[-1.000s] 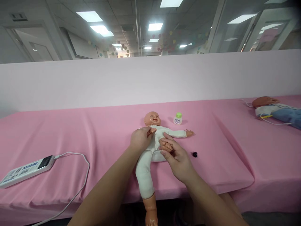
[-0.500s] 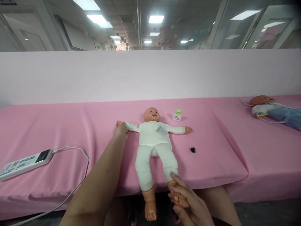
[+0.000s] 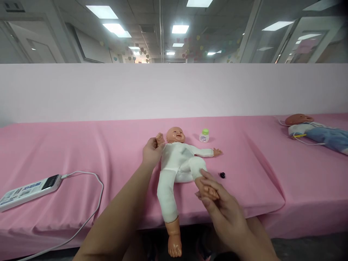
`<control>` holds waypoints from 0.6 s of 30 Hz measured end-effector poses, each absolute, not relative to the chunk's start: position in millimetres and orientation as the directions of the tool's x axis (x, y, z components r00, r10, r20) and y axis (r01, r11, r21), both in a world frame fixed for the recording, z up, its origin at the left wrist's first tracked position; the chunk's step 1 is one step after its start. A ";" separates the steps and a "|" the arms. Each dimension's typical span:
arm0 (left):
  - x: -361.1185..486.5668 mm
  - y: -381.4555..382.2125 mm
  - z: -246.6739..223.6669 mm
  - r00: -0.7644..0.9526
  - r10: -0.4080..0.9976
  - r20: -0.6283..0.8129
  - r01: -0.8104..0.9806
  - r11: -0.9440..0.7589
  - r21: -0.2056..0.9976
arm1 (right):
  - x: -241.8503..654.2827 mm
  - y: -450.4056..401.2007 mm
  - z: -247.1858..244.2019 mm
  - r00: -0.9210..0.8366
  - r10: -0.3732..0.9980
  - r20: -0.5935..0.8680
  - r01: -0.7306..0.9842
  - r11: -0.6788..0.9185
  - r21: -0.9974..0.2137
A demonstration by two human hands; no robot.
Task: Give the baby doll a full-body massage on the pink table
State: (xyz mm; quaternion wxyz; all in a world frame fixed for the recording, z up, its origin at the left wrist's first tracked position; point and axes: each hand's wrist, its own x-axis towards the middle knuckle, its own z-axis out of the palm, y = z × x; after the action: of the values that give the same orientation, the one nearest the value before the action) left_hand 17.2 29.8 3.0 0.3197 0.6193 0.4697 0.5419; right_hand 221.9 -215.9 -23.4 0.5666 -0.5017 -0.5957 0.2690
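On its back on the pink cloth lies a baby doll with a white fabric body and plastic head, hands and feet. My left hand is closed around the doll's arm at the left of the view, near the wrist; the small plastic hand shows above my fingers. My right hand grips the doll's lower leg and foot at the right of the view, and that knee is bent upward. The doll's other leg stretches straight over the table's front edge. Its other arm lies spread on the cloth.
A small bottle with a green cap stands beside the doll's head. A small black object lies at the right. A white power strip with a cable rests at the left. Far right lies another doll in blue clothing.
The doll's held arm has moved inward and up toward its head with my left hand. My right hand has pushed the held leg up, bending its knee.
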 end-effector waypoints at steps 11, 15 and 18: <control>36.2 7.0 8.1 0.390 0.825 0.408 0.722 -0.550 0.420 | 215.4 -133.8 -2.1 0.181 0.909 0.375 0.287 0.316 -0.904; 35.4 8.0 7.5 0.393 0.821 0.414 0.705 -0.558 0.438 | 216.5 -134.0 -4.0 0.186 0.913 0.362 0.226 0.319 -0.921; 27.9 13.0 7.3 0.267 0.867 0.421 0.666 -0.482 0.570 | 220.0 -149.7 -2.3 0.189 0.906 0.378 0.225 0.335 -0.915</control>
State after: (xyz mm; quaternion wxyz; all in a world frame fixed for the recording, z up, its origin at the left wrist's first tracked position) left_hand 27.9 13.0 7.3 0.1410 0.7835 0.4891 0.3565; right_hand 220.0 -149.7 -2.3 0.5882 -0.4988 -0.5670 0.2894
